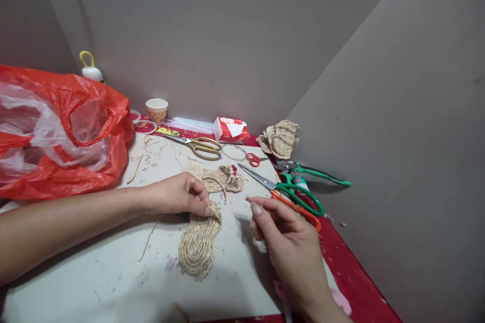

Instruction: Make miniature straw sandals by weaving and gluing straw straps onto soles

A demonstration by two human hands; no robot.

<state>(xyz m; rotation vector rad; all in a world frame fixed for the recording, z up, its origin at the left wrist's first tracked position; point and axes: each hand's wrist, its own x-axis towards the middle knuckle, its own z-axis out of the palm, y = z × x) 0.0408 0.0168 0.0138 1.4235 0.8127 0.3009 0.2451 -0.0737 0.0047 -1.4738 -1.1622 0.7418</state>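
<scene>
My left hand (182,194) is closed on the upper end of a braided straw piece (199,247), coiled in rows and rounded like a shoe sole. The piece's lower end hangs over or rests on the pale board; I cannot tell which. Thumb and forefinger of my right hand (282,232) are pinched together, with a small brownish tip at the fingertips too small to name. Behind my left hand lies a second braided straw piece (215,180), with red and white beads (234,170) at its right end. Scissors with green and orange handles (284,189) lie just beyond my right hand.
Gold-handled scissors (197,145), small red scissors (253,159), green-handled pruners (322,172) and a tissue pack (231,130) lie towards the back. A straw bundle (280,140) leans near the wall. A red plastic bag (68,131) fills the left; a paper cup (156,110) stands behind.
</scene>
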